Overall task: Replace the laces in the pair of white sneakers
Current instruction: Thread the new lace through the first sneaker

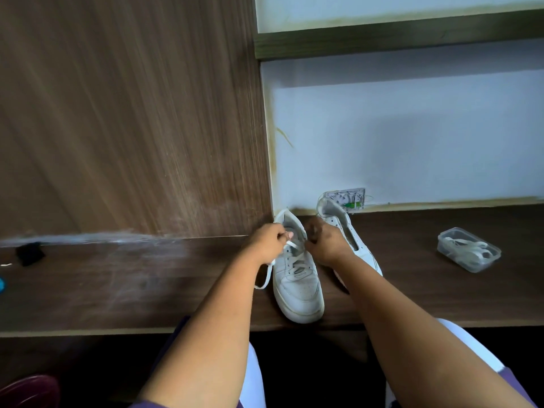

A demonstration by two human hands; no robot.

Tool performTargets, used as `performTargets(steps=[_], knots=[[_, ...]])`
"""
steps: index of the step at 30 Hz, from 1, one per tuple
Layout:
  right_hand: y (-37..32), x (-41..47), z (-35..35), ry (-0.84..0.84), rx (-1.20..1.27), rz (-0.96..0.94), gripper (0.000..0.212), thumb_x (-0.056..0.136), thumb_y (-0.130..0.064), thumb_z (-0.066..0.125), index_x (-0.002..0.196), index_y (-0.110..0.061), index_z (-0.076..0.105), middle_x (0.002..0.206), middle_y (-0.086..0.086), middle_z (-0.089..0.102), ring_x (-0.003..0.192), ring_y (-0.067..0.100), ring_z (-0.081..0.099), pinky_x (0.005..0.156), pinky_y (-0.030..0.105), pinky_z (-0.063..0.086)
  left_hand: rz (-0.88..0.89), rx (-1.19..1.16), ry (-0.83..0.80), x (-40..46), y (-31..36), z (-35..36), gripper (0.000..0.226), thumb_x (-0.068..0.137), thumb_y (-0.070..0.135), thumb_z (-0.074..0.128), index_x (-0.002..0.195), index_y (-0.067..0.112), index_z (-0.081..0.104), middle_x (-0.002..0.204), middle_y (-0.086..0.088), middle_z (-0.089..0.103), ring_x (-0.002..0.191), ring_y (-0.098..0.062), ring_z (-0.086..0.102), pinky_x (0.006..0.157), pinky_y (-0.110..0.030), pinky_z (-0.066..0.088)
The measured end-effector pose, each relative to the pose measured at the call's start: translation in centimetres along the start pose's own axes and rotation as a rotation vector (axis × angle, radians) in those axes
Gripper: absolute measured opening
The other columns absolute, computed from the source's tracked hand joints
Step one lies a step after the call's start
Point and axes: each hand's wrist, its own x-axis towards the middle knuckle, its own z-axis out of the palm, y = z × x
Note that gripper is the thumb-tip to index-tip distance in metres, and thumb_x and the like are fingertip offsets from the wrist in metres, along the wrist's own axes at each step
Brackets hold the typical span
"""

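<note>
Two white sneakers stand on the dark wooden desk [147,287], toes toward me. The left sneaker [297,290] has a white lace [266,278] threaded through some eyelets, and a loose end hangs down its left side. My left hand [269,241] pinches this lace near the upper eyelets. My right hand [322,241] is curled at the sneaker's right collar; what it holds is hidden. The right sneaker [363,248] lies behind my right wrist with no lace visible in its eyelets.
A clear plastic container [468,250] with white laces in it sits on the desk at the right. A wall socket plate [347,198] is behind the sneakers. A brown wooden panel [132,128] rises at the left, and a small black object [29,253] lies at the far left.
</note>
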Motion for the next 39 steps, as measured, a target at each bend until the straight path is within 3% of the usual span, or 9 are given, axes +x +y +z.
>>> performTargets(steps=[5, 10, 13, 16, 22, 29, 32, 36, 39], knots=[[1.2, -0.3, 0.5, -0.143, -0.114, -0.049, 0.03, 0.088, -0.011, 0.051, 0.115, -0.021, 0.049, 0.084, 0.006, 0.054, 0.078, 0.024, 0.053, 0.067, 0.028, 0.04, 0.057, -0.136, 0.165, -0.5, -0.3, -2.5, 0.017, 0.085, 0.031, 0.071, 0.078, 0.018, 0.064, 0.072, 0.005, 0.059, 0.066, -0.009, 0.05, 0.061, -0.022, 0.037], [-1.2, -0.5, 0.1, -0.226, 0.017, -0.081, 0.04, 0.08, -0.023, 0.067, 0.119, -0.031, 0.059, 0.104, 0.004, 0.049, 0.097, 0.02, 0.05, 0.088, 0.031, 0.044, 0.146, -0.66, 0.261, -1.6, 1.1, -4.1, 0.014, 0.086, 0.001, 0.065, 0.087, 0.015, 0.064, 0.078, -0.003, 0.058, 0.07, -0.007, 0.052, 0.063, -0.01, 0.043], [-2.9, -1.1, -0.4, -0.366, 0.589, 0.035, 0.014, 0.084, -0.023, 0.07, 0.088, -0.012, 0.062, 0.081, 0.001, 0.055, 0.077, 0.02, 0.052, 0.07, 0.029, 0.046, 0.128, -0.963, 0.4, -1.9, 1.6, -5.1, 0.02, 0.087, -0.006, 0.06, 0.083, 0.014, 0.063, 0.074, -0.001, 0.058, 0.065, 0.0, 0.054, 0.065, -0.009, 0.044], [-3.0, -1.0, -2.1, -0.222, 1.197, 0.189, 0.022, 0.09, -0.034, 0.061, 0.082, -0.014, 0.06, 0.075, 0.0, 0.058, 0.07, 0.018, 0.056, 0.071, 0.034, 0.044, -0.028, -1.25, 0.48, -1.7, 0.8, -5.4, 0.021, 0.087, -0.005, 0.059, 0.08, 0.015, 0.063, 0.069, 0.006, 0.06, 0.058, -0.001, 0.051, 0.061, -0.014, 0.043], [-1.3, -0.3, -4.6, -0.029, 1.156, 0.334, 0.017, 0.09, -0.039, 0.062, 0.08, -0.026, 0.058, 0.075, -0.01, 0.061, 0.077, 0.007, 0.054, 0.069, 0.027, 0.036, -0.179, -1.374, 0.606, -1.4, -0.9, -6.2, 0.024, 0.085, -0.005, 0.059, 0.076, 0.016, 0.062, 0.075, 0.001, 0.058, 0.057, -0.007, 0.046, 0.053, -0.014, 0.04], [-0.4, 0.2, -8.3, 0.312, 1.539, 0.389, 0.035, 0.085, -0.046, 0.066, 0.065, -0.022, 0.05, 0.05, -0.008, 0.049, 0.044, 0.005, 0.044, 0.057, 0.021, 0.032, -0.284, -1.327, 0.837, -0.8, -1.4, -6.0, 0.022, 0.083, 0.001, 0.06, 0.073, 0.021, 0.056, 0.07, 0.003, 0.051, 0.057, -0.008, 0.039, 0.054, -0.021, 0.033], [0.1, 0.0, -9.1, 0.304, 1.152, 0.473, 0.035, 0.085, -0.044, 0.068, 0.066, -0.018, 0.054, 0.053, -0.002, 0.054, 0.045, 0.01, 0.042, 0.054, 0.025, 0.032, -0.274, -1.215, 0.778, -0.7, -1.3, -5.6, 0.023, 0.085, 0.001, 0.058, 0.073, 0.021, 0.055, 0.068, 0.004, 0.048, 0.059, -0.008, 0.04, 0.054, -0.019, 0.035], [0.7, -0.4, -7.5, 0.094, -0.138, 0.316, 0.027, 0.086, -0.041, 0.064, 0.079, -0.016, 0.068, 0.078, 0.006, 0.069, 0.061, 0.02, 0.06, 0.057, 0.025, 0.044, -0.099, -0.923, 0.552, -1.4, 0.8, -4.4, 0.019, 0.087, 0.0, 0.057, 0.078, 0.016, 0.06, 0.079, 0.007, 0.058, 0.073, -0.004, 0.052, 0.061, -0.008, 0.042], [-0.8, -0.6, -5.5, 0.111, 0.139, 0.031, 0.029, 0.091, -0.033, 0.061, 0.119, -0.025, 0.065, 0.116, -0.004, 0.064, 0.104, 0.015, 0.062, 0.089, 0.026, 0.047, 0.098, -0.848, 0.239, -2.3, 3.3, -3.2, 0.026, 0.091, -0.007, 0.046, 0.078, 0.01, 0.06, 0.082, 0.0, 0.061, 0.078, -0.005, 0.056, 0.067, -0.006, 0.045]])
